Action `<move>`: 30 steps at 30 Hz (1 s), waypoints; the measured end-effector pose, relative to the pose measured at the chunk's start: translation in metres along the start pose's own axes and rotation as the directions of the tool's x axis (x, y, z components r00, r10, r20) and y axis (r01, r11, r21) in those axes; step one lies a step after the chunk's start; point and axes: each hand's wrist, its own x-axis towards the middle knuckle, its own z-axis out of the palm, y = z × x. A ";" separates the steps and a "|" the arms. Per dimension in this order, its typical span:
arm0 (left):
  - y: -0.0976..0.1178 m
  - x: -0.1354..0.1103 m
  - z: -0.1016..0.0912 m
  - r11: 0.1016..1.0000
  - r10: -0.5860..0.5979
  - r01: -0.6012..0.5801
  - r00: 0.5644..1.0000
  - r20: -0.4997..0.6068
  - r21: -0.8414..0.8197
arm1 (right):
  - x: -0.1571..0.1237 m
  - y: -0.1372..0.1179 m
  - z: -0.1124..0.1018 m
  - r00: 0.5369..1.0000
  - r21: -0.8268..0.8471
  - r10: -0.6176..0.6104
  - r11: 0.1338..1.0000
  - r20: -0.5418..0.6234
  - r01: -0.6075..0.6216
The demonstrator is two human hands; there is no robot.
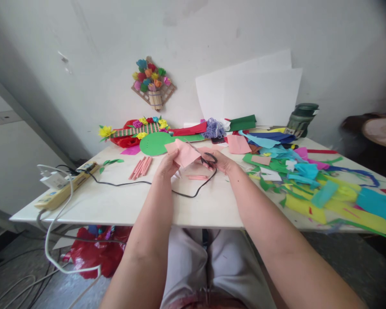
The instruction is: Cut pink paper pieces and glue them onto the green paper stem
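Note:
My left hand (pixel 169 163) pinches a piece of pink paper (pixel 187 154) above the middle of the table. Black-handled scissors (pixel 209 160) are gripped in my right hand (pixel 221 161), their blades pointing left along the upper edge of the paper. Whether the blades are cutting into it I cannot tell. Below the hands lie a few thin pink paper rolls (pixel 197 177). A bundle of several more pink rolls (pixel 140 168) rests to the left. Behind the paper is a round green sheet (pixel 156 143).
A power strip (pixel 64 189) with chargers stands at the left, its black cable (pixel 116 185) crossing the table beneath my hands. Coloured paper scraps (pixel 309 184) cover the right side. At the back are a flower-decorated piece (pixel 138 130), purple yarn (pixel 214 128) and a dark bottle (pixel 301 120).

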 end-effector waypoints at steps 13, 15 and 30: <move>0.001 0.005 -0.005 1.000 0.011 -0.012 1.000 -0.021 -0.018 | 0.003 0.001 0.002 1.000 0.026 0.000 1.000 -0.023 0.001; 0.001 0.006 -0.006 1.000 0.020 -0.021 1.000 -0.018 -0.022 | 0.004 0.003 0.002 1.000 0.015 -0.003 1.000 -0.024 0.003; 0.004 0.007 -0.008 1.000 0.019 -0.019 0.999 -0.032 -0.002 | 0.005 0.003 0.003 1.000 -0.029 0.012 1.000 -0.015 -0.012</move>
